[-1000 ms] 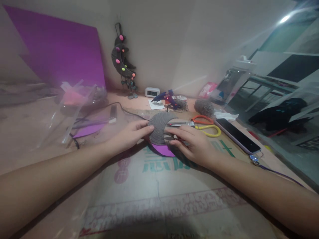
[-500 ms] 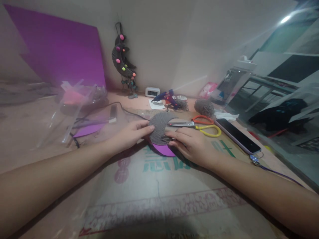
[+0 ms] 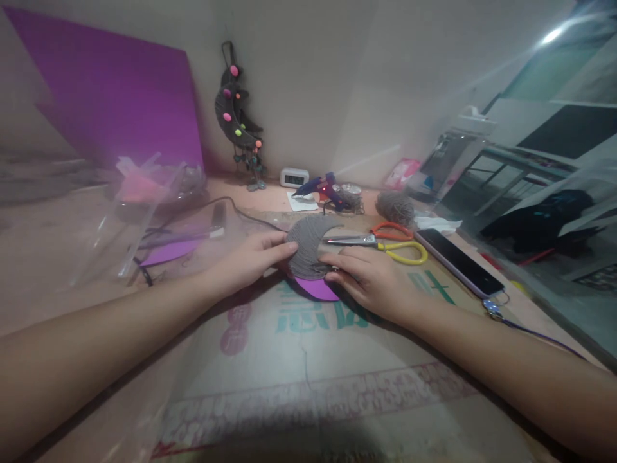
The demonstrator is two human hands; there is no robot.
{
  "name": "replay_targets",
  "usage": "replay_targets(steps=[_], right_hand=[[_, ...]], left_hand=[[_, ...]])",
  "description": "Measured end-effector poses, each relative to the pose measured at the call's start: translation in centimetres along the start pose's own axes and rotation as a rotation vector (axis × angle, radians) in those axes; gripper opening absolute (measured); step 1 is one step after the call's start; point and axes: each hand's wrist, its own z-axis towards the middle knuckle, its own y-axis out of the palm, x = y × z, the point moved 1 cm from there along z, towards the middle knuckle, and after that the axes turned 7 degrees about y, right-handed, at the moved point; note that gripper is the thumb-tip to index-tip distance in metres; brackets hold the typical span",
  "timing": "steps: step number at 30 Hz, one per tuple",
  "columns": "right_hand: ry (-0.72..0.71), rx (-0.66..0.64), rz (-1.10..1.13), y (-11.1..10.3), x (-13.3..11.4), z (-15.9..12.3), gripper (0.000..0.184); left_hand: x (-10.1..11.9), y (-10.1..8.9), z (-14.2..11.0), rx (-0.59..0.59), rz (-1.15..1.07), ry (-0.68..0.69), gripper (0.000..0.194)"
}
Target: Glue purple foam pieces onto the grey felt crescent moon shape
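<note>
A purple crescent shape partly wrapped in grey yarn (image 3: 308,247) lies on a printed cardboard sheet (image 3: 308,360). My left hand (image 3: 250,260) grips its left edge with fingers closed on it. My right hand (image 3: 373,280) presses on the crescent's right side, fingers curled over the wrapped yarn near the bare purple tip (image 3: 321,289). Both arms reach in from the bottom corners.
Orange-and-yellow scissors (image 3: 385,241) lie just right of the crescent. A phone (image 3: 457,262), a grey yarn ball (image 3: 395,207), a blue glue gun (image 3: 321,190), a small clock (image 3: 294,177) and a finished hanging moon (image 3: 236,122) stand behind. A purple sheet (image 3: 110,96) and plastic bags (image 3: 139,193) are left.
My right hand has slid slightly toward me along the crescent's right side. The left hand and the crescent have hardly moved.
</note>
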Motion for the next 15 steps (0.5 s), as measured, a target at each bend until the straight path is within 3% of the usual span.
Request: replay_targets(steps=[15], right_hand=[[0.092, -0.012, 0.008, -0.77, -0.47, 0.15, 0.03]], left_hand=[[0.27, 0.17, 0.04, 0.012, 0.099, 0.032, 0.023]])
